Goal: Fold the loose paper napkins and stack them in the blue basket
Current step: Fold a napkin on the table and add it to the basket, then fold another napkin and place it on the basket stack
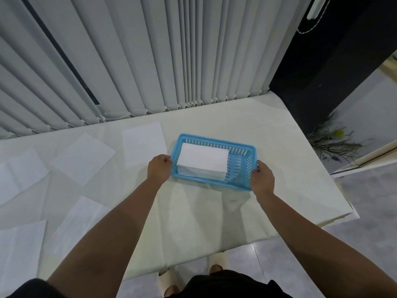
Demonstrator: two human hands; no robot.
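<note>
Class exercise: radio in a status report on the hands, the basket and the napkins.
Left hand and right hand gripping the ends of the blue basket. Folded stack inside, left end. Loose napkins still flat on the table's left. Nothing obstructing.

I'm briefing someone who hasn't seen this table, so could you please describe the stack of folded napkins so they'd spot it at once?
On the white table, find the blue basket gripped by the left hand and right hand. The stack of folded napkins fills its left part, a thick neat block, unlike the loose napkins lying flat outside.
</note>
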